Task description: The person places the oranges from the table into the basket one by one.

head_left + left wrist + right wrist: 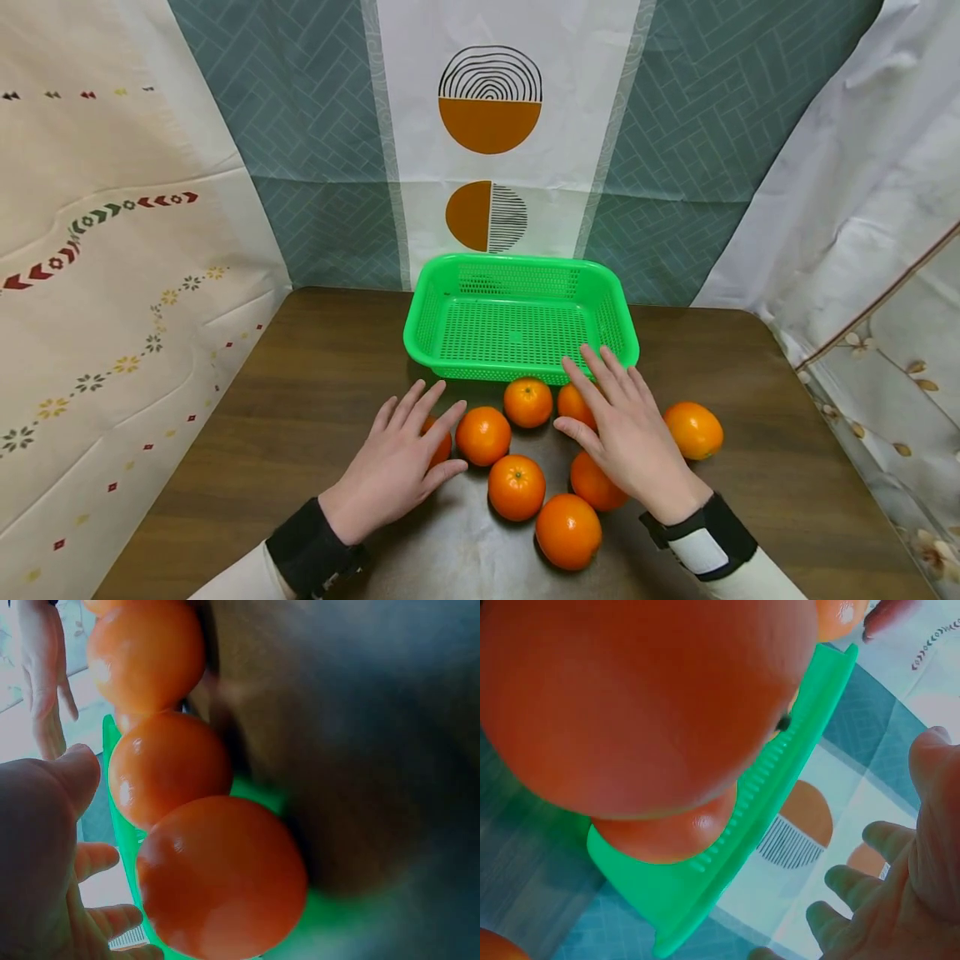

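Several oranges lie on the brown table in front of a green plastic basket [517, 373]. My left hand [397, 462], fingers spread, is over the leftmost orange [439, 443] and partly hides it; another orange [483, 436] lies just right of its fingertips. My right hand [630, 425] spreads its fingers above an orange [576, 406] near the basket and an orange [596, 483] below its thumb. In the left wrist view an orange [221, 877] sits beside the left fingers, apart from the palm. The right wrist view shows a large orange [645, 697] close to the camera; the right hand holds nothing.
The basket stands at the table's back edge, against a patterned cloth [322, 208]. Other oranges lie in the middle, among them a front orange [568, 532], while one orange [693, 430] sits right of the right hand. Light cloths [112, 275] hang at both sides.
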Demonstrator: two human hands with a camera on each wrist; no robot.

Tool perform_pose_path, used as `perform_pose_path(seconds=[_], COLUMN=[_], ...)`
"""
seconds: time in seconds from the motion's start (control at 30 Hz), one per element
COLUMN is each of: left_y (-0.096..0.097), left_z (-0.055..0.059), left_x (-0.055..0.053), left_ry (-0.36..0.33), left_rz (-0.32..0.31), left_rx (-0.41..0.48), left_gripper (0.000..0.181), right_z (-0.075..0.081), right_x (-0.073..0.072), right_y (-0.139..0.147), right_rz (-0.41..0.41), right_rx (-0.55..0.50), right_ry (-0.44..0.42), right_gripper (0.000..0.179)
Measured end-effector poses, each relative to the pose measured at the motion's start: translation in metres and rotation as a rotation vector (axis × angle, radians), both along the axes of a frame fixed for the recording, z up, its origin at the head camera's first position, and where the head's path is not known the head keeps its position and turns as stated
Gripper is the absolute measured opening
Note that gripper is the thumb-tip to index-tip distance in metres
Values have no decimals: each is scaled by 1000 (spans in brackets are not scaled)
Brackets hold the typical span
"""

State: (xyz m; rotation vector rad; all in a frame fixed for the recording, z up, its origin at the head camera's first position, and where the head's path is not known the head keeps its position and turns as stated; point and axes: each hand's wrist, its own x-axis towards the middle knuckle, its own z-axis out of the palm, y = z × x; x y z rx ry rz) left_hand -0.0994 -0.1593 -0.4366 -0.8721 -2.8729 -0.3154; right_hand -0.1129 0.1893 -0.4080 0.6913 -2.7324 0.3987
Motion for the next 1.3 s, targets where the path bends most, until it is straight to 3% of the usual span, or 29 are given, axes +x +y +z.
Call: perform_pose_path(seconds=[0.17,0.47,0.83,1.3], left_y=[-1,-2,-3,-4], left_z=[-5,-11,-16,-22], left_x=[3,5,4,-2], left_ry=[-35,-12,-48,35], left_rz=[-3,-12,9,-1], left_rx=[-6,21,31,-13], left_gripper=[80,80,83,67], right_z=[-2,-4,-1,-3], right_x=[4,11,11,12], right_y=[-4,-6,-3,-4], right_rz=[8,19,17,28], right_rx=[7,5,4,1], right_ry=[-25,-43,-44,-38], right_gripper=[84,83,81,82])
